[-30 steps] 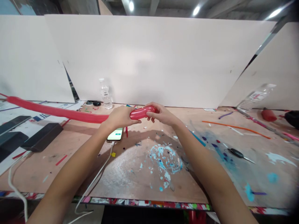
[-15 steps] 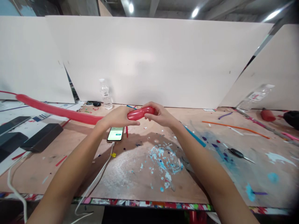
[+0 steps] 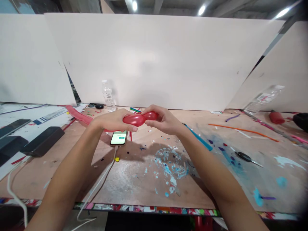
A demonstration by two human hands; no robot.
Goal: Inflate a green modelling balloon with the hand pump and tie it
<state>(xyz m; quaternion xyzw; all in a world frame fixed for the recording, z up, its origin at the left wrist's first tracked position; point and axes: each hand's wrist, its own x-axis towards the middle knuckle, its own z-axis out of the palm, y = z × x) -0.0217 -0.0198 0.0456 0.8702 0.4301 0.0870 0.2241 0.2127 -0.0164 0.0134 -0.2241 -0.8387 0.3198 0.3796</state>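
1. The left hand (image 3: 115,120) is closed around a long red balloon (image 3: 137,119), thumb beneath and fingers wrapped over the top.
2. The right hand (image 3: 161,120) pinches the balloon's short end section, fingers curled over it from above.
3. The balloon is held in the air above the worktable (image 3: 134,179), between both hands, with a narrowed spot showing between the 2 grips.
4. The rest of the balloon runs out behind the left hand, to the left and away, down toward the table's far left part.
5. A phone (image 3: 118,138) with a lit screen lies on the table just below the left hand, and a white cable (image 3: 101,184) runs from it toward the near edge.
6. A clear water bottle (image 3: 106,95) stands upright by the white back board (image 3: 154,61).
7. A blue strip (image 3: 199,140) lies beside the right forearm.
8. Scissors (image 3: 246,158) lie well apart to the right, near an orange strip (image 3: 243,131).
9. 2 dark blocks (image 3: 38,141) sit at the left.
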